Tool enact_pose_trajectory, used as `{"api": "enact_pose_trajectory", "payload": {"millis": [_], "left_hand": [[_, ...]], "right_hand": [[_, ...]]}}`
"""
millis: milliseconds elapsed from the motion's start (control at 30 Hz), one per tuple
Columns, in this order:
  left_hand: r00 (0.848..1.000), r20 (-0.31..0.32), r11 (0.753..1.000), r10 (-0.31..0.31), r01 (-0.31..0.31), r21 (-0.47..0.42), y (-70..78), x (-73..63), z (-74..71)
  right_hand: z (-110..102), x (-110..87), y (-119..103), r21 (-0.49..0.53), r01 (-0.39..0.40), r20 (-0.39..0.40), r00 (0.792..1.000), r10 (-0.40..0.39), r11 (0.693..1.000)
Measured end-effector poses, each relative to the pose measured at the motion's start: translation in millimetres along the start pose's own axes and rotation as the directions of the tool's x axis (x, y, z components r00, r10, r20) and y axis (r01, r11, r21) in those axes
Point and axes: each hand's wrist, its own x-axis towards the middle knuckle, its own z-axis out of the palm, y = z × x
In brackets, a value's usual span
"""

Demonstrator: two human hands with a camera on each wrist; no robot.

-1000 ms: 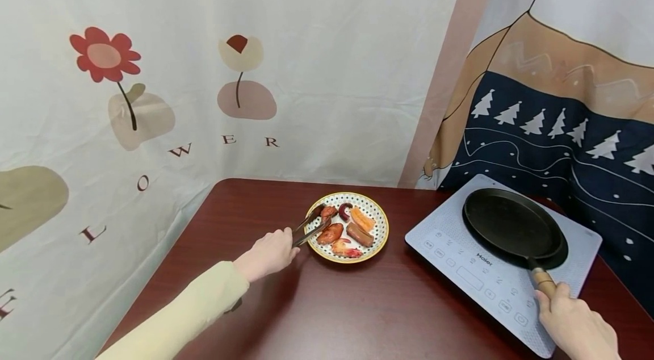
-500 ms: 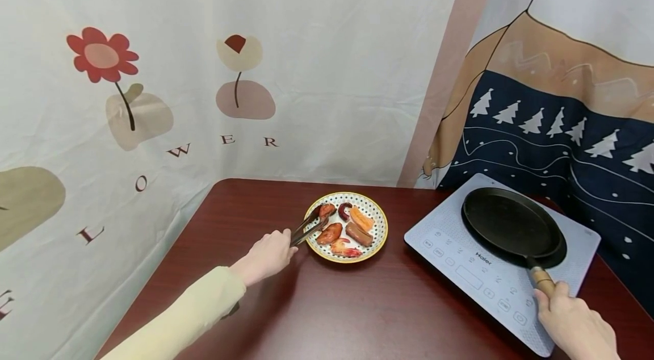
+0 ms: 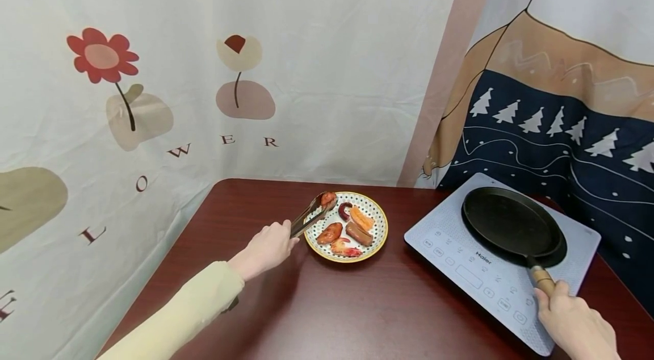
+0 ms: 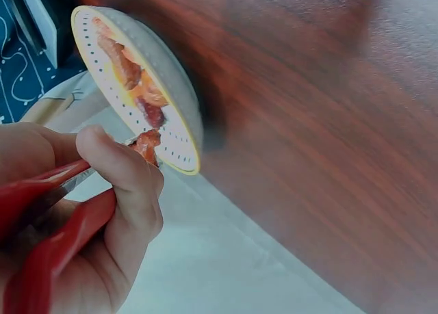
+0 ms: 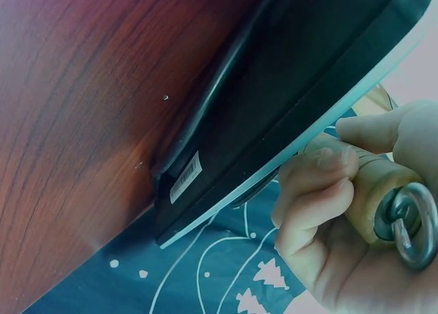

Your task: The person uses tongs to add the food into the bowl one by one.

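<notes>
My left hand (image 3: pixel 269 247) grips a pair of tongs (image 3: pixel 313 220) with red handles, seen close up in the left wrist view. Between the tong tips is a small reddish-brown piece of meat (image 3: pixel 328 199), over the far left rim of a dotted plate (image 3: pixel 379 235) with a yellow edge. On the plate lie a browned chicken wing (image 3: pixel 330 233), a sausage piece (image 3: pixel 360 234), a shrimp (image 3: pixel 346 247), an orange piece (image 3: pixel 361 218) and a dark purple curl (image 3: pixel 344 211). My right hand (image 3: pixel 578 320) holds the wooden handle (image 5: pixel 373 184) of a black frying pan (image 3: pixel 513 222).
Under the pan is a pale induction cooktop (image 3: pixel 444 252), standing on the right part of the dark red table (image 3: pixel 357 309). A printed curtain (image 3: pixel 327 93) hangs behind the table's far edge.
The tongs with the piece of meat have risen from the plate's surface toward its far left rim. The right hand and the pan have stayed in place.
</notes>
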Motion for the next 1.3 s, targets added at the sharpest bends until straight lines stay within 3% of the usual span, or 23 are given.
{"api": "enact_pose_trajectory", "payload": {"millis": [333, 600, 733, 1000, 1300], "left_hand": [[0.997, -0.033, 0.998, 0.066, -0.066, 0.013, 21.9, 14.5, -2.1], [0.995, 0.031, 0.995, 0.092, -0.091, -0.038, 54.7, 31.9, -5.7], [0.986, 0.015, 0.985, 0.167, -0.166, -0.039, 72.5, 39.7, -4.7], [0.966, 0.032, 0.965, 0.256, -0.253, -0.069, 106.8, 52.2, -6.0], [0.938, 0.004, 0.938, 0.346, -0.346, 0.017, 146.2, 66.5, 0.2]], "right_hand": [[-1, 0.4, 0, -0.006, 0.008, -0.002, 1.000, -0.008, 1.000], [0, 0.9, 1, 0.003, 0.019, -0.004, 1.000, -0.019, 1.000], [0, 1.1, -1, 0.008, 0.000, 0.004, 1.000, 0.000, 1.000], [0, 0.9, -3, 0.017, -0.022, 0.012, 1.000, 0.022, 1.000], [1, 0.6, -2, 0.017, -0.030, 0.008, 1.000, 0.030, 0.999]]}}
